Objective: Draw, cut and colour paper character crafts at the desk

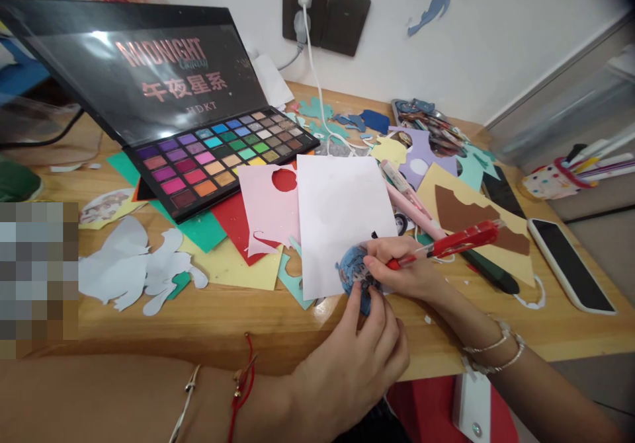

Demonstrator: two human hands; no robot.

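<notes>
blue cutout (351, 264) lies on the lower edge of the white paper (342, 205), partly hidden under both hands and reaching past that edge toward the table (223, 324). the right hand (409, 268) is closed round the red pen (466, 239), its barrel slanting up and away to the right; the tip is hidden behind the fingers, so i cannot tell whether it touches paper. the left hand (364, 344) clasps nothing: its bent fingers press their tips on the cutout from the near side. the step in hand looks like tracing or marking round the cutout. the next move seems to call for firm, even pressure from the left hand, and for its fingertips to clear whichever edge the pen has to follow.

around them, pink paper (270, 208) touches the white paper's left side, with the open palette (233, 159) behind. white cutouts (116, 258) lie well off to the left, the phone (573, 264) well off to the right. a pink pen (414, 211) and loose scraps crowd the right side, likely to catch the paper if it is turned.
</notes>
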